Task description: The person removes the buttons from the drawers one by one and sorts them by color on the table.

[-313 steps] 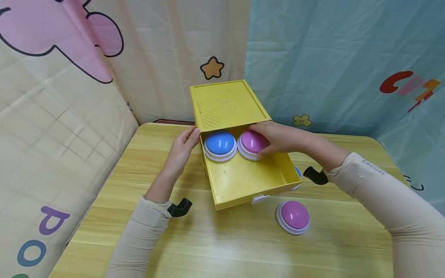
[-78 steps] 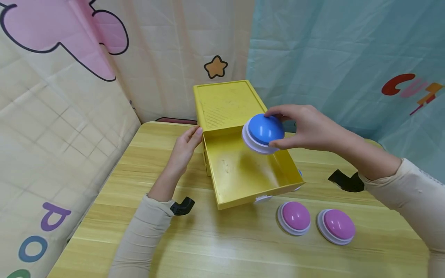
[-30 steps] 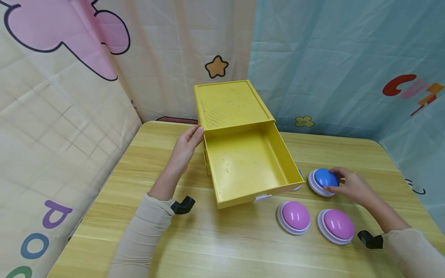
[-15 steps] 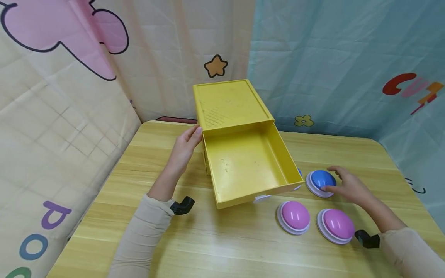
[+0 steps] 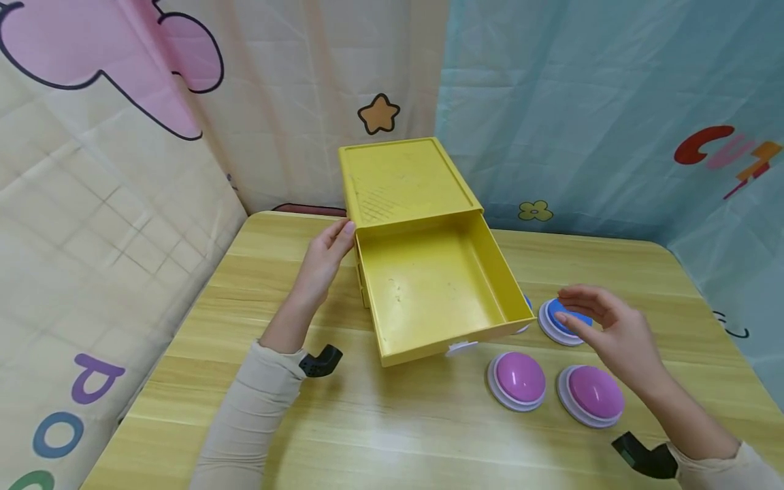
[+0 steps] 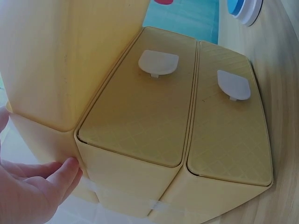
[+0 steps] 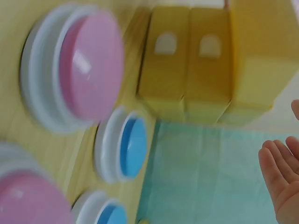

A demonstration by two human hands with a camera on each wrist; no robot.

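Note:
My left hand (image 5: 321,262) touches the left side of a yellow plastic drawer unit (image 5: 407,180), near its upper front corner. The left wrist view shows its extended fingers (image 6: 65,175) against the side wall. The top drawer (image 5: 429,292) is pulled far out, its scuffed floor showing. My right hand (image 5: 621,337) hovers over a blue dome push button (image 5: 553,332) with a white base, partly covering it; nothing is in its spread fingers. Two pink push buttons (image 5: 519,378) sit nearer me. Another blue button (image 5: 528,304) is mostly hidden behind the drawer's right corner.
Two lower drawers with white handles (image 6: 159,63) are closed beneath the pulled-out one. The wooden table (image 5: 367,435) is backed by printed curtains (image 5: 563,116). A black wrist camera mount (image 5: 321,362) is on each sleeve.
A pink and a blue button have gone from the drawer to the table at right. My right hand has let go of the blue one and risen. My left hand stays put.

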